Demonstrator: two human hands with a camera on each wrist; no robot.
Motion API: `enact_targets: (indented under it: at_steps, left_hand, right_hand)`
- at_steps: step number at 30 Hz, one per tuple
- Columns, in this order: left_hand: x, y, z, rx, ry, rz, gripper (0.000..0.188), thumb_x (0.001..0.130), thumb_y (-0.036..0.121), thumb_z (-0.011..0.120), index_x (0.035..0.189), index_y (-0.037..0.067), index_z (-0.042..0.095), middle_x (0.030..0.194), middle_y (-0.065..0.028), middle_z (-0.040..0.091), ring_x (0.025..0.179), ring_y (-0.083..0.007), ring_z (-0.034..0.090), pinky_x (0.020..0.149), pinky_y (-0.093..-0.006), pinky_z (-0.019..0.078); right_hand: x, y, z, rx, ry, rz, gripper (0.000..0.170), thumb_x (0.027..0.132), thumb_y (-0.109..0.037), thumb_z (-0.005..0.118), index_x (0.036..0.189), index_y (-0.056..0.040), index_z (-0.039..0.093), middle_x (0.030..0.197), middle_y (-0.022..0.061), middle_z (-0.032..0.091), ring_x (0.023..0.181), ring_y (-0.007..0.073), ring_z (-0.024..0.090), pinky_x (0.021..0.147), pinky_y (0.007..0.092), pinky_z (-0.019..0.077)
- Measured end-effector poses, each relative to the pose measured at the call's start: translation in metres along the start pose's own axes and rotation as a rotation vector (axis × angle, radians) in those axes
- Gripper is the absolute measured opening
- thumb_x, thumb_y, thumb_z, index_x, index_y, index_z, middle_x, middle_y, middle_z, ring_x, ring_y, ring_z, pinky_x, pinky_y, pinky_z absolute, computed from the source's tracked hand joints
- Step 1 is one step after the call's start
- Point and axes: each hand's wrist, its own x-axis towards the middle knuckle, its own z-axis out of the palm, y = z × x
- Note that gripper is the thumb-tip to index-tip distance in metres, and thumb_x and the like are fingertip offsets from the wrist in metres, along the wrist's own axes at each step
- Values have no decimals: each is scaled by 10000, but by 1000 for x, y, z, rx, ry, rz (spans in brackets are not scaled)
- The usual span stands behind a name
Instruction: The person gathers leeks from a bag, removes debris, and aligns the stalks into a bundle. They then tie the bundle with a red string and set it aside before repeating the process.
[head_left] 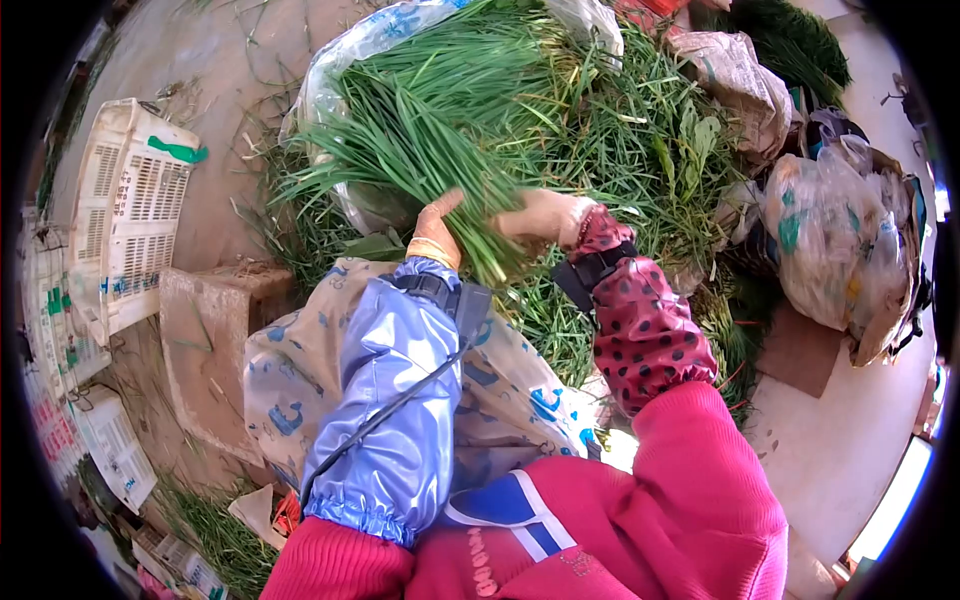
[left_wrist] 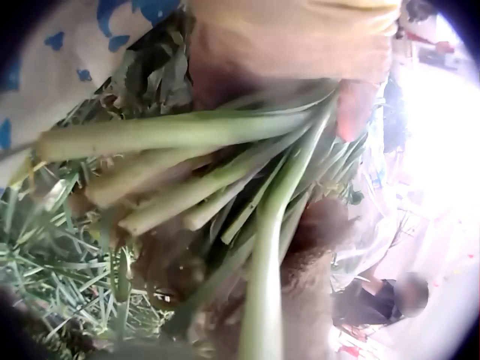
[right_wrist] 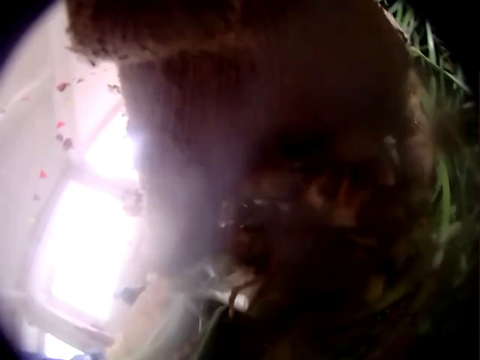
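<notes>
In the head view my left hand (head_left: 437, 230), in a tan glove, grips a bunch of garlic chives (head_left: 415, 140) near the stem ends. The long green leaves fan up and left over a plastic-lined heap. In the left wrist view, pale cut stems (left_wrist: 172, 135) splay out below the gloved hand. Beside them is my right hand (head_left: 540, 218), in a pale knitted glove and blurred, its fingers right at the stems. The right wrist view is dark around that palm; I cannot tell whether its fingers hold a stem.
Loose chives (head_left: 640, 150) pile up beyond the hands. White plastic crates (head_left: 130, 210) and a brown box (head_left: 215, 350) stand at left. On the right are a sack (head_left: 735, 85) and a bag of clear plastic (head_left: 835, 240). A patterned plastic apron (head_left: 300, 370) covers the lap.
</notes>
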Motion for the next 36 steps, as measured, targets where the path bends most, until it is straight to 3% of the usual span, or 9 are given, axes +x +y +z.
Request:
enact_targets:
  at_steps: [2,7,11,17,20,22,25,32,36]
  left_hand:
    - [-1,1,-3,9,-61,-127,553,849,412,740,1242,50,601,1179,-114,660,1046,-318,616,918,-434,505]
    - [29,-21,-18,249,49,281,406,837,194,780,1193,67,633,1148,-82,676,1017,-268,641,920,-441,522]
    - [17,-4,-9,110,61,154,338,822,96,765,1132,35,643,1082,-94,685,951,-272,662,885,-442,556]
    - [-1,6,5,-117,34,2,302,837,105,742,1111,24,643,1094,-117,677,976,-316,658,890,-481,555]
    - [15,2,-6,4,56,2,348,823,140,778,1133,52,646,1099,-107,675,954,-298,655,860,-476,558]
    - [42,-10,-23,271,196,130,412,759,74,819,1134,25,656,1090,-108,683,964,-294,652,849,-469,553]
    - [49,-14,-31,318,277,183,398,719,18,816,1093,0,681,1079,-107,685,951,-280,647,866,-410,537]
    - [37,0,-14,-66,405,160,239,768,56,771,990,-14,718,1019,-105,702,924,-245,645,880,-385,530]
    - [18,27,-13,-343,72,161,149,810,43,728,917,17,628,1010,-134,693,906,-290,669,850,-538,566]
  right_hand:
    - [-9,-21,-3,-136,26,7,588,808,-380,694,1226,18,581,926,99,698,798,175,636,686,318,515]
    - [9,-4,9,104,147,-76,577,740,-280,758,1191,44,601,979,127,701,818,206,659,745,344,531]
    - [-16,-21,-9,732,266,-221,501,745,-92,749,1193,69,593,1005,122,694,817,184,672,735,292,553]
    - [1,-7,-6,890,262,-344,493,774,-114,767,1192,76,587,1039,115,684,873,196,657,770,327,536]
    - [3,-12,11,742,251,-255,501,765,-107,738,1218,44,586,1020,107,689,859,191,658,764,324,536]
    - [-3,-26,18,298,358,-43,577,703,-139,745,1230,25,577,978,124,699,867,169,668,756,319,534]
    - [0,-27,34,61,518,-90,619,711,-130,735,1271,35,530,988,144,689,854,219,677,726,327,548]
    - [19,-26,36,646,728,-184,521,748,-59,726,1223,40,536,997,167,688,824,224,685,707,337,555]
    - [32,2,20,434,946,53,602,712,-143,791,1233,1,525,1080,184,683,977,298,673,873,367,522]
